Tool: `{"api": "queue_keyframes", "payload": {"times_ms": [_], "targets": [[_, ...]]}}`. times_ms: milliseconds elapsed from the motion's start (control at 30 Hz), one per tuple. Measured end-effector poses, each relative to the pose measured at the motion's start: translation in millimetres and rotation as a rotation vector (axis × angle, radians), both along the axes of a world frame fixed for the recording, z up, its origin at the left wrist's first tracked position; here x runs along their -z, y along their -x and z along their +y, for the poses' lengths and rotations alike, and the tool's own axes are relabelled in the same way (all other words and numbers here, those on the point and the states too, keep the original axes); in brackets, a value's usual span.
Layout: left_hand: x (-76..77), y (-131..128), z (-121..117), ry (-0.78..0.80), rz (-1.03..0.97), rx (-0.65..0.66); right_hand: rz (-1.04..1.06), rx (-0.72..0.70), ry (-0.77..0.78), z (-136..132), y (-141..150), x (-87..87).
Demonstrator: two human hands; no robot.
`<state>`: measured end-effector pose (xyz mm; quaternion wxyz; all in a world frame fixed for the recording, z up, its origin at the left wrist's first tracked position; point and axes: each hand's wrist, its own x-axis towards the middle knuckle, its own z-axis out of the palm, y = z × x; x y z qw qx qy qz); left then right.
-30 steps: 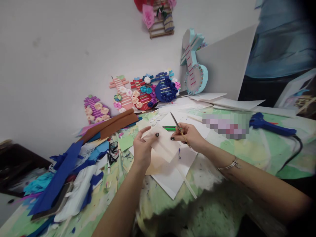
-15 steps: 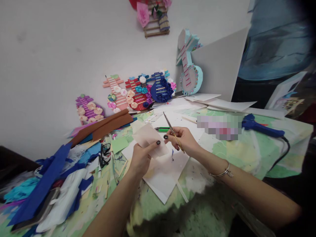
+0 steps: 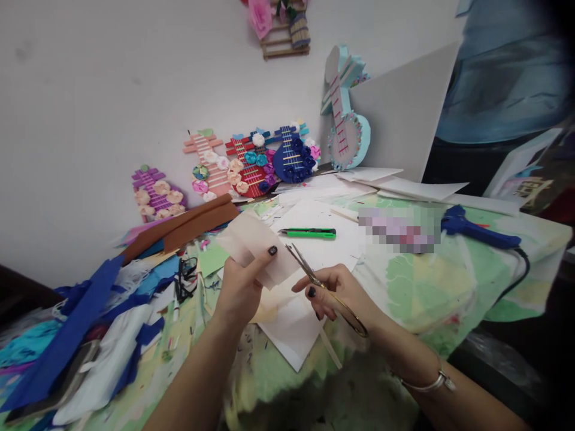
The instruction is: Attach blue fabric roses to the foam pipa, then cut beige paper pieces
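1. Between pinched thumb and fingers of the left hand, pale paper spreads past the thumb.
2. In loosely curled fingers of the right hand, scissors point, blades slightly parted, toward the paper's edge.

blue glue gun, brown sheet, turquoise model instrument, pink paper flower

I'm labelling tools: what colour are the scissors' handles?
The scissors' handles are gold-coloured, showing best in the head view.

Dark-polished nails tip the fingers, and a slim silvery bracelet rings the bare right forearm.
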<state>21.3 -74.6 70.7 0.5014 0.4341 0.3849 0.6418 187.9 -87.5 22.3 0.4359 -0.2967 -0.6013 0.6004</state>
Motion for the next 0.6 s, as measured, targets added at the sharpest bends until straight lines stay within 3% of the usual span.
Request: {"api": "queue_keyframes", "payload": {"times_ms": [200, 600], "targets": [[-1.9, -1, -3, 0.078, 0.082, 0.052, 0.089, -0.015, 0.018, -5, 4, 12.9], [2.7, -3, 1, -0.029, -0.013, 0.058, 0.169, 0.012, 0.082, -12, 3, 12.6]]}}
